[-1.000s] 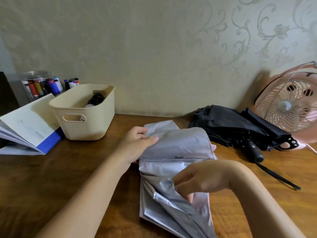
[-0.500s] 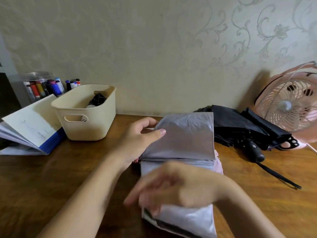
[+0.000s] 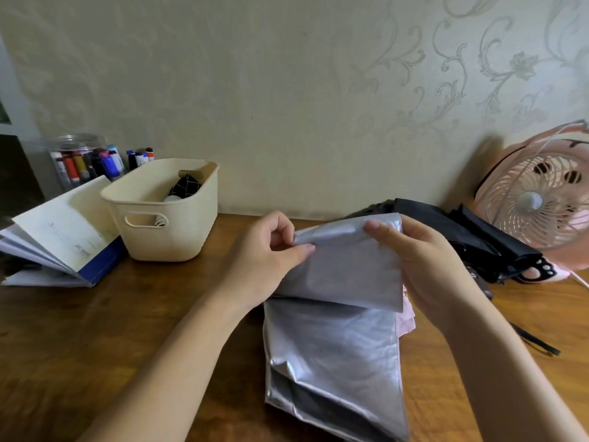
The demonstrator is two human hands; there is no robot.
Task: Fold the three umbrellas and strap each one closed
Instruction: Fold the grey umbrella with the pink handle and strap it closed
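Dim, soft indoor light; sheen on silver umbrella (image 3: 334, 346); wide-angle bending at edges; slight overall softness.

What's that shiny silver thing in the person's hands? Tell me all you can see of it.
It is a silver umbrella, its canopy of glossy fabric lying flat on the table in pleated panels. A pink edge shows at its right side. The far panel is lifted, the left hand pinching its left corner and the right hand gripping its right corner.
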